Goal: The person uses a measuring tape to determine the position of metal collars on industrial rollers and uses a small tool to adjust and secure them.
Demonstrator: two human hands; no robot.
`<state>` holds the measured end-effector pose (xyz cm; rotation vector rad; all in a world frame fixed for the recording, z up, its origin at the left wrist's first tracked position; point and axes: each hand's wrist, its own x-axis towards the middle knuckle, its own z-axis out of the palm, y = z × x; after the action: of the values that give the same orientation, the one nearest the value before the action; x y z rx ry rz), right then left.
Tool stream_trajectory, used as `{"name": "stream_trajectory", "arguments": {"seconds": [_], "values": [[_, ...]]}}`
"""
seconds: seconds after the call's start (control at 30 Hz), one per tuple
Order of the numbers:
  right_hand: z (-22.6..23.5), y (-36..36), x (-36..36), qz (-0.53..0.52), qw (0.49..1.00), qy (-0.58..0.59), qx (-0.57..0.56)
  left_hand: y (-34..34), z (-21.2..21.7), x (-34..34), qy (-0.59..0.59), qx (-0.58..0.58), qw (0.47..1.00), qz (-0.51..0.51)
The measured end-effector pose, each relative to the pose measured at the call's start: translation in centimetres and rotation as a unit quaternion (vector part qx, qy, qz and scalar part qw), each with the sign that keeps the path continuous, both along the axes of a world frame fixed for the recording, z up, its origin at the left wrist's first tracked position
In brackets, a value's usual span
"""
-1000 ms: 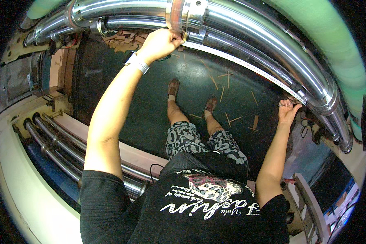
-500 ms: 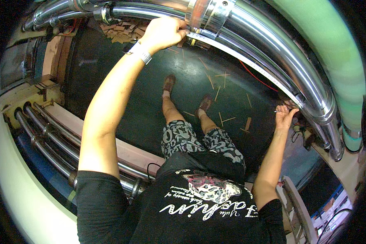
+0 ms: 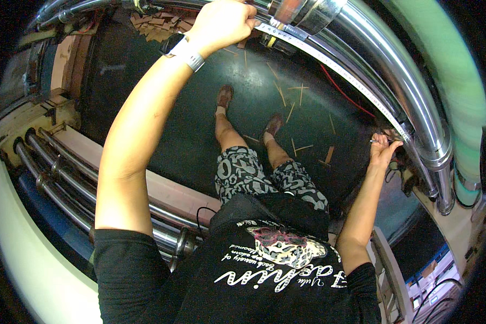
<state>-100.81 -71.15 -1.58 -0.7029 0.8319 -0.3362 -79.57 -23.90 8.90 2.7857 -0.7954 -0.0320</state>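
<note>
A white measuring tape (image 3: 334, 66) with dark markings stretches along the front of a polished metal shaft (image 3: 399, 65), bending to the right. My left hand (image 3: 224, 24), a watch on its wrist, is closed with its fingers pinching the tape's left end beside a metal collar (image 3: 310, 16). Lower down at the tape's right end is my right hand (image 3: 382, 150), thumb out and the other fingers curled. A thin pen-like rod (image 3: 373, 141) pokes from those fingers. Whether this hand also grips the tape is hard to make out.
A large green roller (image 3: 459, 92) runs beyond the shaft. Behind me on the left are more metal shafts (image 3: 65, 189) and a pale machine frame (image 3: 16, 232). Cardboard scraps (image 3: 159, 26) are heaped on the dark floor, with several thin strips (image 3: 290, 113) scattered near my feet.
Both hands stay at the tape's ends. In the picture my left hand sits higher and slightly right, my right hand slightly right; the view has shifted a little too.
</note>
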Motion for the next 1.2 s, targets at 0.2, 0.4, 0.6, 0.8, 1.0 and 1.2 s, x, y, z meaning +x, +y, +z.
{"name": "stream_trajectory", "arguments": {"seconds": [0.2,0.4,0.6,0.8,1.0,1.2], "values": [[-0.4,-0.1,-0.1,0.037,0.998,-0.041,-0.025,0.1,-0.4,0.4,0.005,0.002,1.0,-0.028],[-0.2,-0.2,-0.2,-0.001,1.0,0.006,-0.019,-0.3,-0.5,0.5,-0.001,0.016,0.999,-0.04],[-0.6,-0.7,-0.5,-0.001,1.0,0.004,-0.025,-0.6,-2.0,0.6,0.006,0.006,0.999,-0.044],[-1.4,-0.6,0.1,-0.027,0.998,-0.013,-0.051,-2.7,-2.0,0.8,0.027,0.007,0.999,-0.029],[-1.9,-1.0,0.1,-0.081,0.995,0.004,-0.055,-3.5,-1.7,0.6,0.07,-0.005,0.997,-0.027],[-1.5,0.3,1.0,-0.13,0.991,0.018,-0.034,-2.9,-1.4,0.8,0.058,0.007,0.997,-0.041]]}}
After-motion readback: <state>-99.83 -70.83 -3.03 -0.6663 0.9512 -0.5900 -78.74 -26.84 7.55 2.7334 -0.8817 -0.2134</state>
